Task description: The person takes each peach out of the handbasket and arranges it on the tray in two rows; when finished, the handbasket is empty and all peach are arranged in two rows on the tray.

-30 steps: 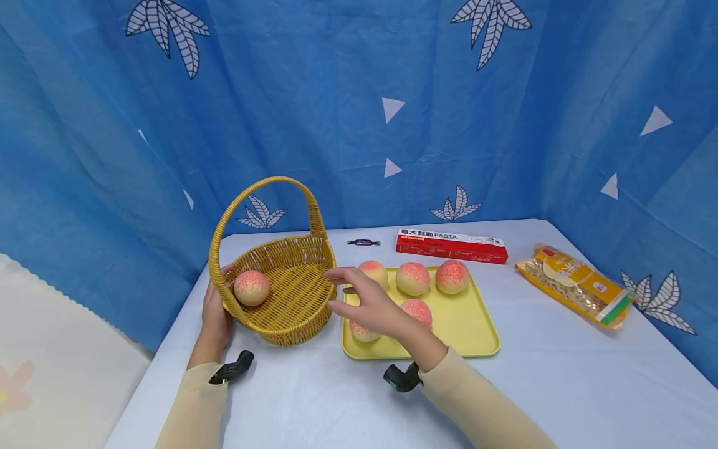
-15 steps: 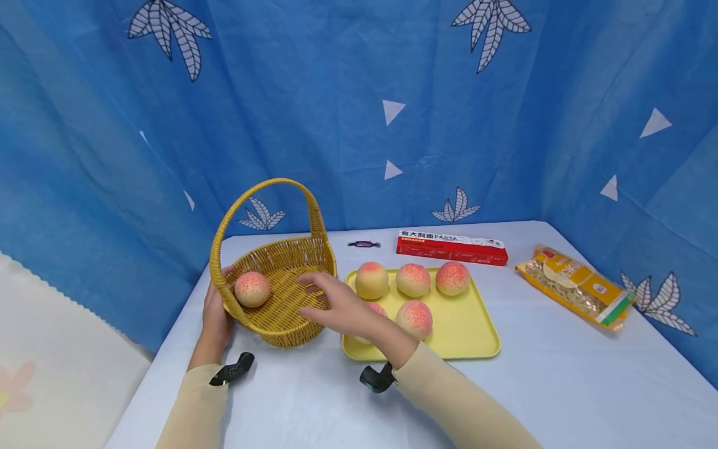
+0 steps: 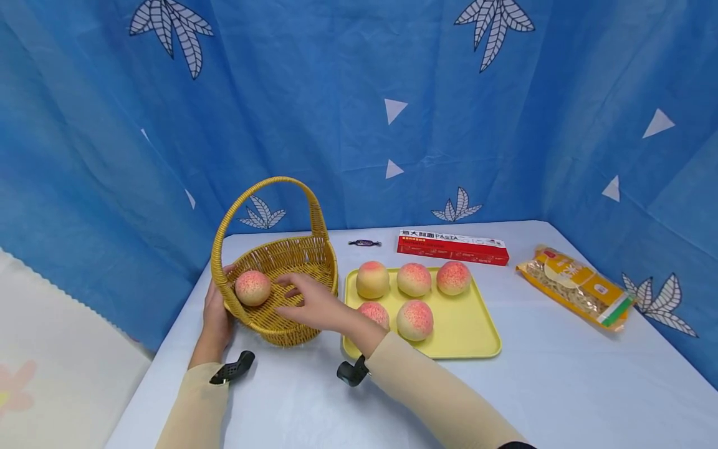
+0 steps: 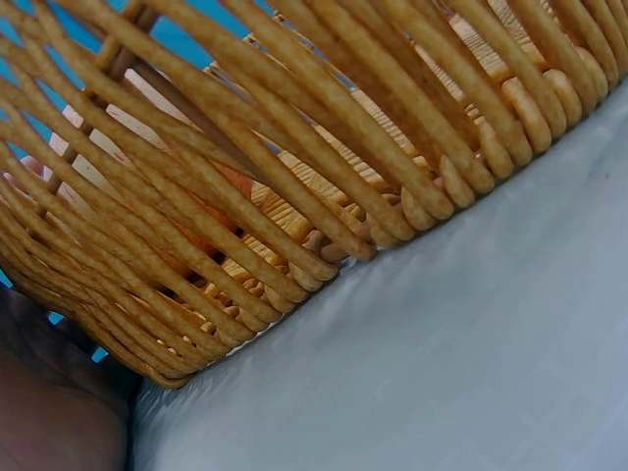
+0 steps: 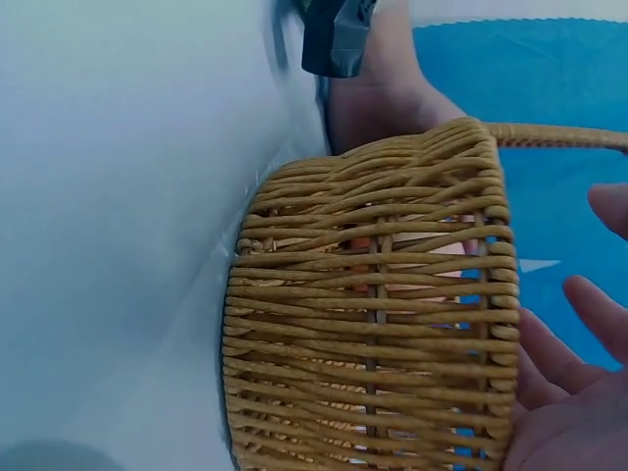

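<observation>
My left hand (image 3: 215,315) rests against the outer left wall of the yellow wicker basket (image 3: 291,337); its fingertips are mostly hidden behind the rim. A pink-and-cream peach (image 3: 253,288) lies inside, at the basket's left side under the handle. Over the basket's right part hangs my right hand (image 3: 314,304), fingers loosely bent and holding nothing, with the fingertips a little right of that peach. In the right wrist view, several fingers of this hand (image 5: 579,412) show beyond the rim. The left wrist view has the woven wall (image 4: 294,167) close up, standing on the white cloth.
Right of the basket stands a yellow tray (image 3: 462,330) bearing several peaches (image 3: 415,320), partly under my right forearm. Behind it lie a wrapped candy (image 3: 364,243) and a red pasta box (image 3: 452,248). A bag of pasta (image 3: 578,287) is at the far right.
My right hand has moved left from above the tray's edge to over the basket's inside, uncovering the peaches on the tray. My left hand and the basket stay put.
</observation>
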Demonstrator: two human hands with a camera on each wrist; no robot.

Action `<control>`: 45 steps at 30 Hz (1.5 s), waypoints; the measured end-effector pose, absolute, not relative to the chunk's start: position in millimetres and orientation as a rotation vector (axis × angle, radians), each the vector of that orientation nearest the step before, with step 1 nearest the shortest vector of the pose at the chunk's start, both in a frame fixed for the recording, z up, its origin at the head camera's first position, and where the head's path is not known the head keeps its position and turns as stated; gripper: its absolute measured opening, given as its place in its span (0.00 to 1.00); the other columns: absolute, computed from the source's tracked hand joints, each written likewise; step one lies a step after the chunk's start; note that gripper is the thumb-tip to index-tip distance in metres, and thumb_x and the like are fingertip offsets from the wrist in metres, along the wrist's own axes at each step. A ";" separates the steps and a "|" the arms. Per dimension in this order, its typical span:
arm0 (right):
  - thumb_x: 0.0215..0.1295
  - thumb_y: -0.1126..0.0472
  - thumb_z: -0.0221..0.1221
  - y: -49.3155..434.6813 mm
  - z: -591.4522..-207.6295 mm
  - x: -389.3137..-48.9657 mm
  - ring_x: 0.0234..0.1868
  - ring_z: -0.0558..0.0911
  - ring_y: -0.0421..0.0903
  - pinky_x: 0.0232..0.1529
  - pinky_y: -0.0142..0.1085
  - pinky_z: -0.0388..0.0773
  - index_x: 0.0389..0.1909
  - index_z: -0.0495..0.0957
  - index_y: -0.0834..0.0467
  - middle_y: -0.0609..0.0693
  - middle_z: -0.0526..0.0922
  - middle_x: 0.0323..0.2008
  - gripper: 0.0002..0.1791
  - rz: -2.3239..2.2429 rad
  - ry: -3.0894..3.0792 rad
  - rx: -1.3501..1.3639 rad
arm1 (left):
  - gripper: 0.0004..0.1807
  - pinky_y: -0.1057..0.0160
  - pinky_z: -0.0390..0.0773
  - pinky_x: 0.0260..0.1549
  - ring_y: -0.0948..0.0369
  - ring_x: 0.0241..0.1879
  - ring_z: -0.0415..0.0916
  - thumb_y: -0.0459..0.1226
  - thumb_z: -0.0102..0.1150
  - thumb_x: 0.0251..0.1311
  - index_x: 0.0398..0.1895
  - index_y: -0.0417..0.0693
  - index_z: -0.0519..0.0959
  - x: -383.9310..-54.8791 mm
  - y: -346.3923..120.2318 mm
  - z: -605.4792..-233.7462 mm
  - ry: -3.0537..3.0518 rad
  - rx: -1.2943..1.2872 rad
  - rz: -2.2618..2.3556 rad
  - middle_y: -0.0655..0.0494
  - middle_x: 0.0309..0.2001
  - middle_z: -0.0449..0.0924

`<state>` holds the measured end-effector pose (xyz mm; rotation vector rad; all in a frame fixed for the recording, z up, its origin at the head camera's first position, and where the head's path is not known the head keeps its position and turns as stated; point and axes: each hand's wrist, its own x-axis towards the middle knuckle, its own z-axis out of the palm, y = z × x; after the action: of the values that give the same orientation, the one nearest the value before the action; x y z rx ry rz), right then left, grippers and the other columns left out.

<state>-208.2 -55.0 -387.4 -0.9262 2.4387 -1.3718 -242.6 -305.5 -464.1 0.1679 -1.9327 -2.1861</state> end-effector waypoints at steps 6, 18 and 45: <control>0.67 0.54 0.64 -69.1 -386.7 -215.8 0.64 0.78 0.50 0.58 0.37 0.78 0.70 0.66 0.49 0.47 0.73 0.67 0.32 -1.348 2.470 -0.876 | 0.26 0.67 0.59 0.64 0.63 0.71 0.54 0.53 0.38 0.76 0.73 0.60 0.62 -242.1 -305.3 -464.2 -1.928 0.162 -2.197 0.60 0.71 0.59; 0.62 0.51 0.68 -92.3 -391.3 -231.2 0.64 0.74 0.50 0.59 0.39 0.76 0.75 0.58 0.49 0.55 0.69 0.67 0.43 -1.209 2.600 -0.795 | 0.26 0.74 0.63 0.58 0.65 0.69 0.57 0.52 0.38 0.77 0.74 0.60 0.61 -242.1 -306.6 -465.3 -1.924 0.158 -2.196 0.61 0.71 0.59; 0.61 0.48 0.68 -121.2 -404.0 -252.2 0.68 0.71 0.48 0.66 0.45 0.71 0.78 0.52 0.40 0.54 0.63 0.72 0.48 -1.081 2.608 -0.783 | 0.26 0.74 0.67 0.55 0.66 0.65 0.61 0.54 0.41 0.76 0.72 0.58 0.63 -245.2 -308.3 -464.4 -1.897 0.127 -2.235 0.61 0.67 0.62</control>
<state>-252.2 -121.2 -404.0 -0.7831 2.6075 -1.0814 -245.2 -308.3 -464.4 0.1269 -1.8968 -2.2353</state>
